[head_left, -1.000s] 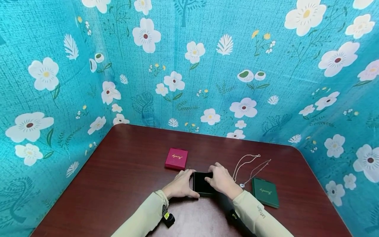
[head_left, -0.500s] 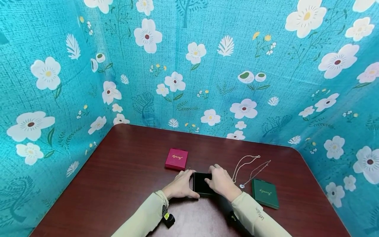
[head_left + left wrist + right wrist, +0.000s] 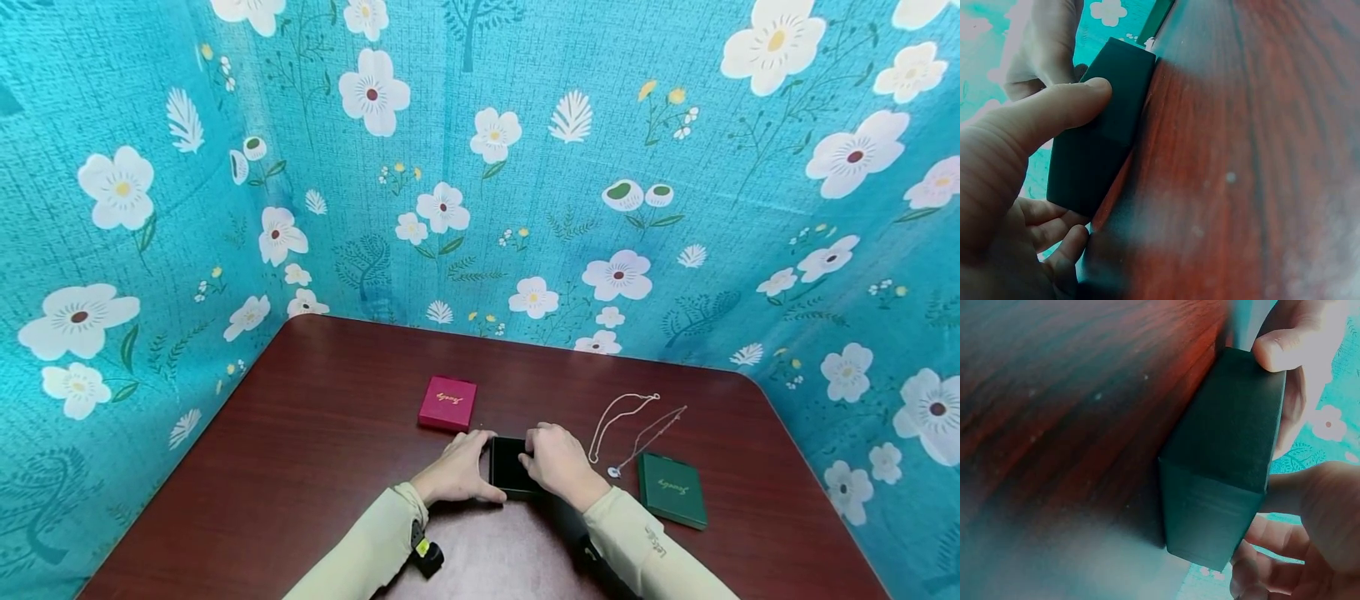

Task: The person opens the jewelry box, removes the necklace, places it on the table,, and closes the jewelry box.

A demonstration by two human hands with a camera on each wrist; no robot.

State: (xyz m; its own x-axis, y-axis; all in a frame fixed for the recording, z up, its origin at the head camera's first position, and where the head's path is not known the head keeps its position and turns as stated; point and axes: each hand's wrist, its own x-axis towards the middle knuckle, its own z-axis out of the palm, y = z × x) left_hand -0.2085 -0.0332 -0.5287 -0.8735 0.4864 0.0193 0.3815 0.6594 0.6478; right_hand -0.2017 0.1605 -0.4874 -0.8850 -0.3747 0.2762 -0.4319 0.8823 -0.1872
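Note:
A dark jewelry box (image 3: 510,468) with a black interior sits uncovered on the table between both hands. My left hand (image 3: 459,471) grips its left end, thumb on the near wall and fingers round the far side. In the left wrist view, that thumb (image 3: 1082,103) lies flat along the dark green wall. Over the right end bends my right hand (image 3: 561,462), covering that part of the opening. The right wrist view shows its thumb reaching behind the rim of the box (image 3: 1225,419), while curled fingers (image 3: 1272,540) lie by the right end. Their exact contact is hidden.
A magenta jewelry box (image 3: 447,403) stands behind the left hand. Right of the hands lie a pale chain necklace (image 3: 611,421) and a thinner necklace with a round pendant (image 3: 614,472). A green jewelry box (image 3: 672,490) is beside the right forearm. Floral cloth (image 3: 480,208) hangs behind the table.
The right hand's fingers have curled further and drawn back slightly from the far edge of the box. The left hand and the box have stayed in place.

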